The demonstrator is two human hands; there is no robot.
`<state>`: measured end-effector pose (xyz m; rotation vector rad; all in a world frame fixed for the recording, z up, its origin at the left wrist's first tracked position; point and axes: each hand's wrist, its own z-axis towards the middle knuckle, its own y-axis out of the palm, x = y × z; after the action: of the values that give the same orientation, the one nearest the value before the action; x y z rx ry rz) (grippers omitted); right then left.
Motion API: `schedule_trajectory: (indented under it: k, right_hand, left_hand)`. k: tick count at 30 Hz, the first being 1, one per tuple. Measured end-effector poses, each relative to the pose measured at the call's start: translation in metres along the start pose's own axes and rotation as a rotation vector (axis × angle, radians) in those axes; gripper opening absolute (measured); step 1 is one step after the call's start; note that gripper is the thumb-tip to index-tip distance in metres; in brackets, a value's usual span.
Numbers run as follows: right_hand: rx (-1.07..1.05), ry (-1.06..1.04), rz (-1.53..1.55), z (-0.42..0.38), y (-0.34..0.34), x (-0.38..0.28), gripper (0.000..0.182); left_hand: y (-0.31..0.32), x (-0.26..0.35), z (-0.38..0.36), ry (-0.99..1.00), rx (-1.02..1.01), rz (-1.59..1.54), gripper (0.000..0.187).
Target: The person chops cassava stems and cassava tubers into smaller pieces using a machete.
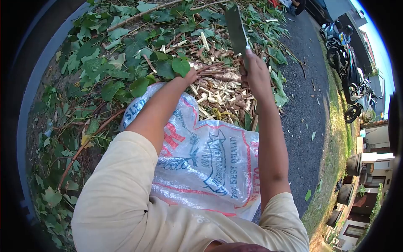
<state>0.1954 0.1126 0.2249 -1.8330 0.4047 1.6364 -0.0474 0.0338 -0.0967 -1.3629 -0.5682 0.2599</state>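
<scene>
My right hand (257,73) is wrapped around the handle of a cleaver (236,30), whose broad dark blade is raised and points away from me. My left hand (191,76) grips thin reddish-brown leafy stems (210,67) that reach rightward over a pale, scarred piece of wood (228,75). Green leaves (181,66) hang by the left fingers. Chopped stem pieces (218,95), cream-coloured inside and brown outside, lie heaped around the wood. The blade is apart from the stems.
A white printed woven sack (197,159) spreads in front of me below the heap. Leafy branches (96,67) cover the ground on the left. An asphalt path (304,126) runs along the right, with parked motorcycles (357,84) beyond the grass. Part of a person (297,6) shows at the top.
</scene>
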Motion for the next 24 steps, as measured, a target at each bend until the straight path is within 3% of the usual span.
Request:
schedule_trajectory:
  k: [4,5,6,8,9,10,11,12,13,14,16,18,21,24]
  right_hand:
    - [0.134,-0.495,0.219,-0.027,-0.005,-0.141,0.046]
    - [0.224,-0.589,0.214,-0.028,-0.003,-0.153,0.055]
    - [0.224,-0.579,0.215,-0.026,0.002,-0.142,0.055]
    - [0.34,-0.9,0.406,-0.016,0.021,-0.089,0.067]
    - [0.359,-0.893,0.474,-0.002,0.04,-0.026,0.075]
    - [0.343,-0.798,0.36,0.008,0.058,0.062,0.071]
    - [0.241,-0.354,-0.101,-0.005,0.057,0.153,0.075]
    - [0.085,-0.077,-0.645,-0.007,0.06,0.228,0.078]
    - [0.159,-0.006,-0.479,-0.024,0.066,0.237,0.077]
    - [0.091,0.102,-0.495,-0.026,0.06,0.212,0.076]
    - [0.061,0.087,-0.526,-0.015,0.044,0.197,0.072]
    - [0.07,0.145,-0.273,-0.008,0.027,0.156,0.065]
    - [0.112,-0.01,0.194,-0.008,0.014,0.032,0.049]
    - [0.215,-0.319,0.287,-0.023,0.001,-0.085,0.051]
  left_hand:
    - [0.019,-0.001,0.008,-0.08,-0.024,-0.044,0.049]
    - [0.028,-0.007,0.014,-0.048,0.015,-0.011,0.048]
    - [0.036,-0.01,0.015,-0.017,0.054,0.02,0.048]
    - [0.03,-0.007,0.011,-0.028,0.071,0.01,0.048]
    - [0.025,-0.004,0.01,-0.025,0.058,0.017,0.049]
    - [0.019,-0.003,0.007,-0.026,0.048,0.027,0.049]
    - [0.018,-0.003,0.009,-0.008,0.001,0.024,0.048]
    - [0.011,-0.002,0.008,-0.006,0.003,0.059,0.048]
    - [0.002,0.0,0.004,-0.007,0.033,0.113,0.048]
    - [-0.005,-0.001,0.001,-0.003,0.067,0.158,0.048]
    - [0.006,0.0,-0.004,0.017,0.043,0.155,0.048]
    - [0.012,-0.003,0.002,0.05,0.024,0.176,0.048]
    - [0.014,-0.009,0.005,0.1,0.037,0.263,0.048]
    - [0.019,-0.008,0.007,0.052,0.005,0.121,0.047]
